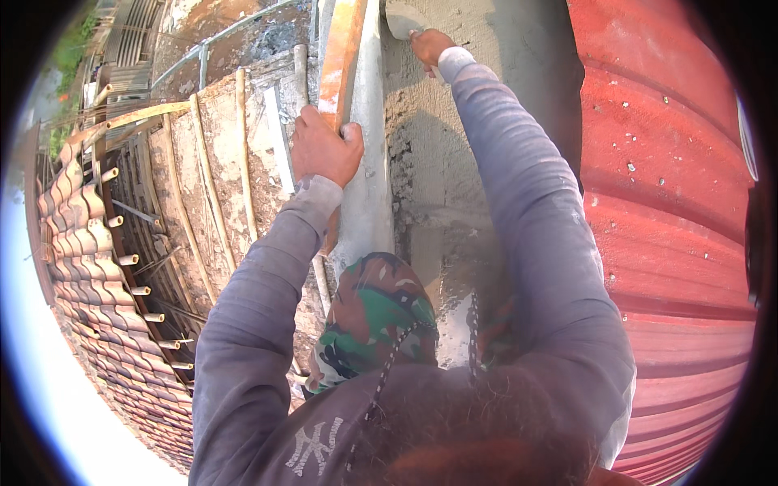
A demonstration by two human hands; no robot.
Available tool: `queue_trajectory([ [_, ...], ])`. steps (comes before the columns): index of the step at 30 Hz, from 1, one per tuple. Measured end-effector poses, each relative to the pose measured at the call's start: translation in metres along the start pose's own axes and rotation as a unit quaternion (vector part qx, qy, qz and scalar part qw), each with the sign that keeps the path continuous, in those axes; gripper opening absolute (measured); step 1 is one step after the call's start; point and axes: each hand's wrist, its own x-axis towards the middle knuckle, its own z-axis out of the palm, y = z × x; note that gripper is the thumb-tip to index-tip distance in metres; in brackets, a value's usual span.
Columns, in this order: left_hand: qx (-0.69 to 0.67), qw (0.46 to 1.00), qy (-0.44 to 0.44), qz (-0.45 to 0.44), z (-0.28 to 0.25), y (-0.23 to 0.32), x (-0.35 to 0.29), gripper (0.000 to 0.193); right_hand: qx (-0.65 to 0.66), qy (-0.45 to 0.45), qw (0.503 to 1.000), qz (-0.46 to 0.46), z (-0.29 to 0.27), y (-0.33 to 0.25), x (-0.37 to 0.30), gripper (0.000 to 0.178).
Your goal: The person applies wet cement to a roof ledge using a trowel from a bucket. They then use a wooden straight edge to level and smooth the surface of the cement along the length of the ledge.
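My left hand (324,146) grips a long orange wooden board (344,49) held upright against the corner of a grey wall. My right hand (429,44) reaches far up and holds a steel trowel (399,18) pressed on the wet grey plaster (438,162) of the wall face. Both arms wear grey long sleeves. A smooth cement strip (369,202) runs along the corner beside the board.
A red corrugated metal sheet (664,202) fills the right side. To the left are bamboo poles (207,178) over a rough concrete surface, and a tiled roof edge (77,219) lies further left. A camouflage cloth (369,316) hangs at my chest.
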Motion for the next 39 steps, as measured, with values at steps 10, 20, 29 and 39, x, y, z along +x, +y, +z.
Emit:
queue_trajectory([
  [10,-0.006,0.999,-0.035,-0.013,-0.004,0.005,-0.002,0.054,-0.052,-0.031,0.998,-0.002,0.021,0.009,0.018,0.064],
  [20,-0.006,0.999,-0.033,-0.001,-0.003,-0.004,-0.003,0.061,-0.071,-0.084,0.992,0.066,0.136,0.083,-0.229,0.052],
  [29,-0.015,0.999,-0.031,0.0,-0.003,-0.004,-0.002,0.073,-0.07,-0.022,0.995,0.064,0.158,0.09,-0.311,0.055],
  [39,-0.016,0.999,-0.028,-0.007,-0.004,0.003,-0.005,0.077,-0.081,0.002,0.995,0.064,0.163,0.08,-0.235,0.056],
])
